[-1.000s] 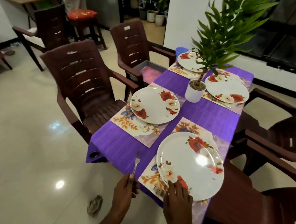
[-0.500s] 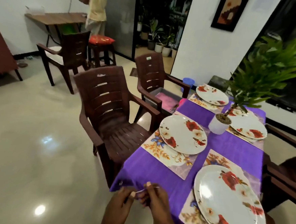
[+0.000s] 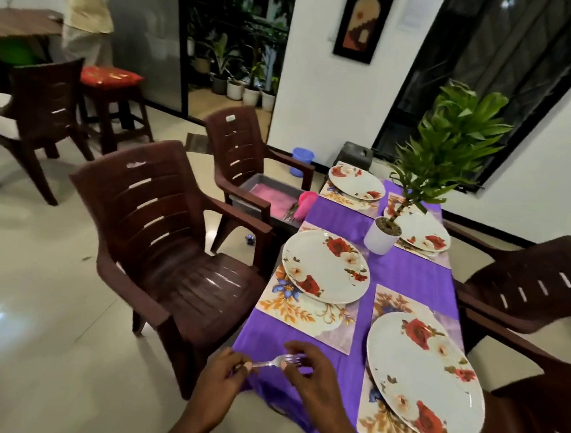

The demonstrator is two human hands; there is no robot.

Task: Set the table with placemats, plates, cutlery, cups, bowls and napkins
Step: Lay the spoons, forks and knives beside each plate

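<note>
Both hands have left the near plate since a second ago and now meet over the table's near left corner. One clear fork (image 3: 275,361) lies level between them: the left hand (image 3: 224,372) pinches its handle end, and the right hand (image 3: 312,370) pinches the tine end with curled fingers. Just beyond, four flowered plates sit on four placemats on the purple tablecloth (image 3: 405,275): the near right plate (image 3: 425,375), the near left plate (image 3: 324,266), the far left plate (image 3: 355,183) and the far right plate (image 3: 423,231). One potted plant (image 3: 382,238) stands between the far settings. Four brown chairs stand at the table's long edges, two to a side.
</note>
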